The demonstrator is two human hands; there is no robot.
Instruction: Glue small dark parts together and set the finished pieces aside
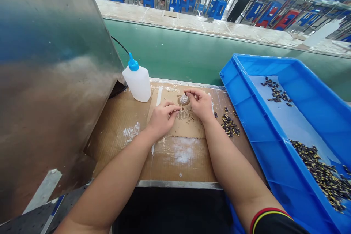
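My left hand (163,117) is closed, thumb and forefinger pinched together over the cardboard sheet (189,131). Whatever lies between those fingertips is too small to make out. Opposite it, my right hand (202,105) pinches a small dark part, mostly covered by the fingers, just above a round whitish, wet-looking patch (183,99) on the cardboard. Wet-looking streaks (183,114) mark the board below that patch. To the right of my right wrist lies a loose pile of small black-and-yellow parts (229,125).
A white squeeze bottle (138,85) with a blue cap stands left. A large blue bin (257,131) with many more black-and-yellow parts (319,175) flanks the right side. A metal housing (52,73) rises at left. Behind runs a green conveyor belt (175,49); people sit and stand beyond.
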